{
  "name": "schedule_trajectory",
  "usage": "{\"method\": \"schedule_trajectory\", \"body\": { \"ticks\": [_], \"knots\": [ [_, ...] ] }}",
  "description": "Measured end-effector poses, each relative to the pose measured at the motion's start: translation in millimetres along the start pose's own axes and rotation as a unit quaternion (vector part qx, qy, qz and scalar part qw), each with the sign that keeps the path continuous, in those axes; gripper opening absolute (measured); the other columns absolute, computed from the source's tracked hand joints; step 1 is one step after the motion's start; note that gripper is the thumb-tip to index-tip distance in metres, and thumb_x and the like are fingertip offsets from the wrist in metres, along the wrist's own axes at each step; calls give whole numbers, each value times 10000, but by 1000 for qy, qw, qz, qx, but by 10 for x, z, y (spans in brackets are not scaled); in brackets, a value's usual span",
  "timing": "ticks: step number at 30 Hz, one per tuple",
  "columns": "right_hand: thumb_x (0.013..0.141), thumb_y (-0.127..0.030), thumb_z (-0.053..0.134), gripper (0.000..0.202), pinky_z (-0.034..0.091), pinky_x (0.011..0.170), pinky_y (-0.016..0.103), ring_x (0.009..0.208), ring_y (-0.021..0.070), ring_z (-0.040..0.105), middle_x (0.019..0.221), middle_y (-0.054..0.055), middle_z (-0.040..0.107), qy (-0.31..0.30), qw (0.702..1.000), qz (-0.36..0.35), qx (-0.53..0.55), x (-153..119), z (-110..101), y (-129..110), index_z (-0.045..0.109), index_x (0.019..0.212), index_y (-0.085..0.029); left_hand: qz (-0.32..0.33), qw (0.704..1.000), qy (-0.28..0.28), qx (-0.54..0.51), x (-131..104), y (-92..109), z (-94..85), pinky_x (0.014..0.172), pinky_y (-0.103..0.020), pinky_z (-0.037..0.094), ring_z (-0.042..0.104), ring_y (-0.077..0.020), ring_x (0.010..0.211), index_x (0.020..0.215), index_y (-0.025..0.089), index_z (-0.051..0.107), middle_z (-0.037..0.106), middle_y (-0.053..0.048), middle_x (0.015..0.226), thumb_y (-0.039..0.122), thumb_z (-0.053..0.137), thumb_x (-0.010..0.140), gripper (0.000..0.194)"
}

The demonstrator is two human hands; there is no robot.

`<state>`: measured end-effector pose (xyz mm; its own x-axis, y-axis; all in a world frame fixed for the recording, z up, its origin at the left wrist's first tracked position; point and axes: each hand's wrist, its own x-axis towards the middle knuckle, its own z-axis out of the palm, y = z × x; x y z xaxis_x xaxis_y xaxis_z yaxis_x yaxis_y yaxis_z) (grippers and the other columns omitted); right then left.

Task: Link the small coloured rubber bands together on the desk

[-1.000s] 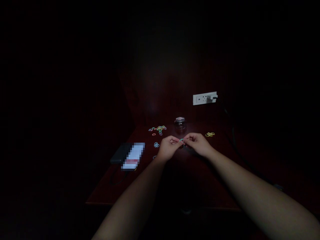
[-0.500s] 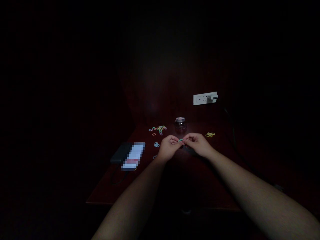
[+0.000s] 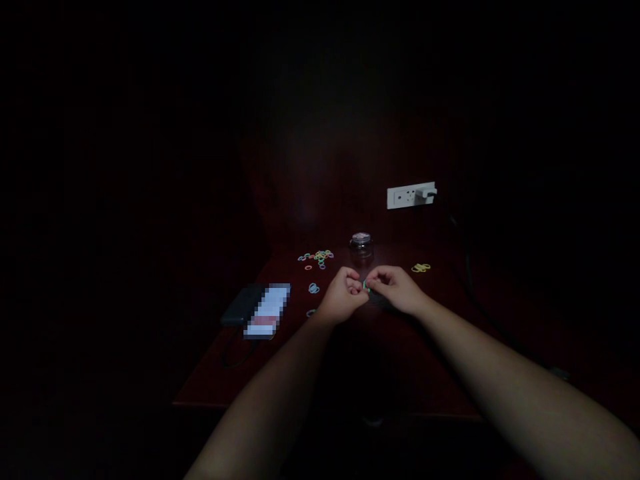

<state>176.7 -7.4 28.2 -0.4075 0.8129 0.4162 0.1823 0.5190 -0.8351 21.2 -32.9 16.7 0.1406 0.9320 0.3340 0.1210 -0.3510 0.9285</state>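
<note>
A small green elastic hair band (image 3: 365, 285) is held between my two hands above the dark red table. My right hand (image 3: 396, 288) pinches it between thumb and fingertips. My left hand (image 3: 344, 297) is closed, its fingers curled, and its thumb tip presses at the lower end of the band. Part of the band is hidden by the fingers. To the left of my left hand lie a few light blue bands (image 3: 313, 289). Nearer to me, a pale band with a bit of green (image 3: 311, 313) shows partly beside my left wrist.
A clear round jar (image 3: 361, 247) stands behind my hands. Mixed coloured bands (image 3: 320, 257) lie at the back left, yellow bands (image 3: 421, 268) to the right. A phone (image 3: 269, 311) and a black box-like device (image 3: 242, 305) with a cable sit left. A socket (image 3: 411, 195) is on the wall.
The green band has turned from lying sideways to more upright between my fingers. My left hand has rolled slightly, its index finger lifting away from the band. My right hand stays nearly in place.
</note>
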Motion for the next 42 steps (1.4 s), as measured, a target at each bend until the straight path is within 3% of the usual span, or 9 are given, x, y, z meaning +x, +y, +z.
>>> {"method": "schedule_trajectory", "body": {
  "ticks": [12, 18, 24, 26, 32, 42],
  "knots": [
    [704, -395, 607, 246, 365, 510, 243, 510, 112, 475, 552, -6, 541, 94, 992, 33, 73, 34, -69, 7, 546, 647, -164, 3, 999, -49, -22, 21, -43, -18, 505, -159, 319, 473, -42, 514, 877, 176, 375, 579, 32, 680, 93, 624, 609, 375],
    [730, -362, 590, 219, 352, 515, 237, 522, 102, 460, 575, -6, 547, -8, 999, 14, 40, 18, -58, 44, 580, 681, -148, 3, 998, -64, -10, 9, -59, -21, 491, -149, 310, 462, -36, 511, 815, 172, 384, 539, 54, 652, 89, 630, 601, 336],
    [690, -369, 616, 227, 345, 487, 234, 488, 99, 446, 531, -21, 514, 92, 992, 40, 81, 39, -94, 54, 540, 643, -160, -2, 998, -69, -11, 5, -2, -3, 522, -153, 331, 471, -38, 537, 732, 165, 369, 539, 47, 649, 80, 628, 598, 304],
    [694, -380, 608, 233, 340, 477, 232, 483, 99, 442, 527, -22, 510, 99, 991, 44, 79, 36, -93, 50, 538, 644, -163, 1, 998, -68, -5, 3, 12, 3, 520, -153, 331, 470, -40, 543, 725, 163, 368, 535, 43, 653, 75, 622, 601, 296],
    [710, -387, 608, 245, 362, 504, 233, 532, 104, 467, 604, 11, 580, -4, 1000, 23, 13, 2, -36, 16, 597, 675, -144, 18, 998, -32, 50, -10, -18, -11, 510, -151, 328, 451, -43, 551, 757, 161, 418, 490, 51, 633, 87, 601, 633, 234],
    [714, -408, 617, 284, 348, 505, 225, 536, 95, 452, 611, -2, 565, -41, 999, 12, 30, 4, -25, 17, 624, 780, -131, 68, 996, 18, 54, 7, 14, -30, 537, -167, 359, 456, -49, 573, 826, 150, 457, 491, 32, 653, 181, 627, 700, 214]
  ]
}}
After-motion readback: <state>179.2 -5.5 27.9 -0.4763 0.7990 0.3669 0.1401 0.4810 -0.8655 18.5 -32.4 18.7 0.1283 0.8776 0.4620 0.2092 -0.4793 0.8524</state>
